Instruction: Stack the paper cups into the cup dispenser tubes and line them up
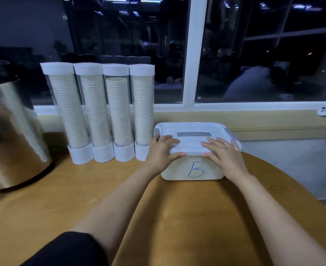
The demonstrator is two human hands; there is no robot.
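Table [43,198] by a dark window [254,54]: four tubes [88,69] full of cups [118,112]; left hand [161,150] and right hand [223,156] flat on box lid [193,129].

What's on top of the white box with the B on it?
A white lid covers the box. The left hand and right hand rest on its near edge, thumbs against the front. The lid hides the contents.

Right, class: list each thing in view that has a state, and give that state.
Dispenser tubes: four, upright, capped, holding cup stacks.
Third tube from left: stack stops short of cap.
Lid: closed on box.
Left hand: flat on lid, thumb at front edge.
Right hand: same.
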